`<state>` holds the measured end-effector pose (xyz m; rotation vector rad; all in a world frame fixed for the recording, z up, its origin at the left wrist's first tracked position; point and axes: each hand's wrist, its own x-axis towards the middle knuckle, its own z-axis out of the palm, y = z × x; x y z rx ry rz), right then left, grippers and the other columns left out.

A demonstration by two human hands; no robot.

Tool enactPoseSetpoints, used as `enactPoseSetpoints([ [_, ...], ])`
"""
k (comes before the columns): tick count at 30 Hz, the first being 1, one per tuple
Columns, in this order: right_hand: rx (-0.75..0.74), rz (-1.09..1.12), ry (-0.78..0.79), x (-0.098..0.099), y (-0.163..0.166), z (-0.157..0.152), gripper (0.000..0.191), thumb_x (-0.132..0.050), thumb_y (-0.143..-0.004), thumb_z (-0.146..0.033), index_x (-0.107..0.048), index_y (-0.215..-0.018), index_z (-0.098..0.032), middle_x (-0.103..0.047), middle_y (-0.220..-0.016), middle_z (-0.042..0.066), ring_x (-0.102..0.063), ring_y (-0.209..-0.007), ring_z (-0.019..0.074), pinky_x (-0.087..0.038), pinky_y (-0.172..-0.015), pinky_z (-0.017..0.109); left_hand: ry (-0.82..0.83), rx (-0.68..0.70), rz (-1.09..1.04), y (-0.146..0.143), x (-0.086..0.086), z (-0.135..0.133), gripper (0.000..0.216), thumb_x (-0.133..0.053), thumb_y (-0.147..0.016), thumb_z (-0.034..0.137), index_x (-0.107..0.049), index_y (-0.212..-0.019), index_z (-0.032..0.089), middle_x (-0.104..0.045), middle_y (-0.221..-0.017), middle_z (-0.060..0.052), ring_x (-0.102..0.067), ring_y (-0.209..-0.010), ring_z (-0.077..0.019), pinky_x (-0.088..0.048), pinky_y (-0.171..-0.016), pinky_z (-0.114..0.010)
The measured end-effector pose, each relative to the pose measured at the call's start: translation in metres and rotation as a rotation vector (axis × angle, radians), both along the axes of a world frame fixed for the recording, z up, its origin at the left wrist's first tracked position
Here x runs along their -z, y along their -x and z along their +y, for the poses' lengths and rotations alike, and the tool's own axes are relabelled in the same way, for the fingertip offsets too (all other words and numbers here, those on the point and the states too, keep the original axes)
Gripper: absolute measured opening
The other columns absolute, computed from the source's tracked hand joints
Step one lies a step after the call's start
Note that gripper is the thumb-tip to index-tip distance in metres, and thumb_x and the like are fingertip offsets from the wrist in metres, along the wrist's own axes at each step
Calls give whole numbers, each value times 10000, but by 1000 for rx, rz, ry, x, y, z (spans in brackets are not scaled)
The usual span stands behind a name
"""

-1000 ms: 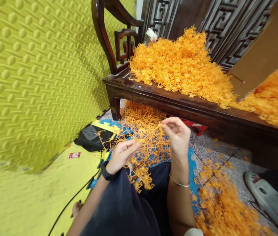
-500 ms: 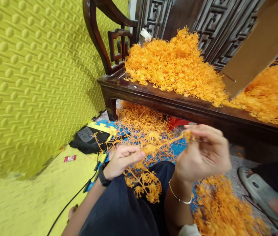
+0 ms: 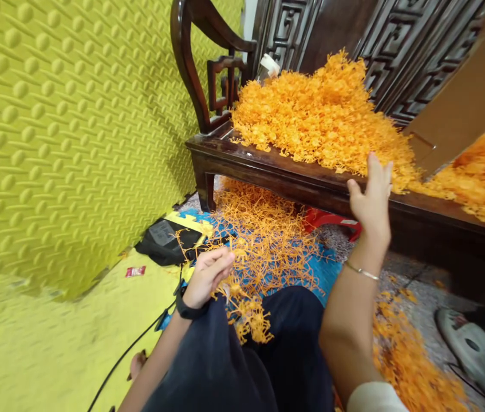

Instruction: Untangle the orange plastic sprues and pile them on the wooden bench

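Note:
My left hand (image 3: 211, 276), with a dark band at its wrist, is closed in a pinch above my lap. Thin orange stems run out of it to a bunch of orange plastic flower pieces (image 3: 254, 325) hanging over my dark trousers. My right hand (image 3: 372, 197), with a thin bangle on the wrist, is stretched out with its fingers apart. It is at the front edge of the dark wooden bench (image 3: 276, 166), in front of a big heap of small orange plastic pieces (image 3: 311, 123). Whether its fingertips touch the heap I cannot tell.
Bare orange stems (image 3: 268, 229) lie tangled on the blue mat below the bench. More orange pieces (image 3: 409, 349) lie on the floor at right, near another person's shoe (image 3: 465, 343). A cardboard sheet (image 3: 448, 109) leans on the bench. A black bag (image 3: 167, 240) is at left.
My right hand has left the orange strand by my left hand and moved up to the bench heap, its fingers opening. My left hand still pinches the orange pieces. The view has shifted slightly.

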<state>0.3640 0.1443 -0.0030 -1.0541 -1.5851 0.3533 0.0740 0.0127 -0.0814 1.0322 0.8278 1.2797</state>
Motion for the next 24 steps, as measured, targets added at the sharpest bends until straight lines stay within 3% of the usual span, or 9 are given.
enactPoseSetpoints([
  [2,207,33,-108,12,12,-6,405,-611,-761,-273,-549,-1160,-244,-486,-1289,25,-280,-1298,218,-143,-1089,432,2,19,19,1,2,1,453,-579,-774,446,-373,-484,165,-246,-311,101,-155,-306,-24,-116,-397,-224],
  [3,208,69,-99,19,24,-12,395,-597,-771,-280,-551,-1158,-218,-516,-1256,52,-373,-1245,221,-211,-1063,455,3,30,31,0,3,2,454,-578,-771,452,-377,-483,165,-251,-316,99,-160,-306,-25,-114,-395,-224],
  [5,15,166,37,32,52,-29,293,-545,-815,-298,-596,-1081,-189,-595,-1137,71,-530,-1088,198,-368,-970,433,2,43,53,-1,2,4,465,-585,-756,473,-385,-473,162,-267,-330,92,-171,-309,-25,-111,-392,-225],
  [7,-246,210,211,36,80,-46,245,-500,-848,-316,-634,-1002,-180,-637,-1047,68,-590,-986,174,-440,-904,385,-2,44,72,-2,-1,4,482,-605,-728,491,-392,-454,157,-300,-356,80,-185,-314,-23,-104,-388,-227],
  [12,-829,41,520,26,112,-67,303,-461,-875,-306,-567,-1148,-228,-626,-1092,54,-606,-948,134,-458,-893,329,-29,37,103,-3,-5,0,509,-643,-688,479,-382,-402,149,-323,-381,67,-209,-328,-21,-123,-390,-228],
  [16,-1039,-11,651,30,110,-67,359,-513,-846,-268,-522,-1205,-242,-631,-1071,43,-596,-945,133,-470,-856,316,-45,16,120,-1,-2,0,469,-608,-729,459,-433,-424,148,-299,-331,78,-193,-308,-24,-131,-390,-229],
  [19,-989,32,674,36,109,-66,272,-622,-762,-247,-633,-1033,-220,-659,-918,23,-610,-798,120,-502,-729,267,-40,16,144,-1,0,1,447,-600,-732,464,-456,-451,148,-306,-332,80,-191,-294,-24,-116,-372,-222],
  [24,-510,352,475,40,121,-63,118,-716,-635,-239,-653,-712,-175,-630,-674,-11,-566,-581,96,-475,-570,233,-16,53,206,-5,-3,4,417,-558,-775,454,-461,-509,147,-296,-388,81,-189,-323,-28,-104,-369,-214],
])
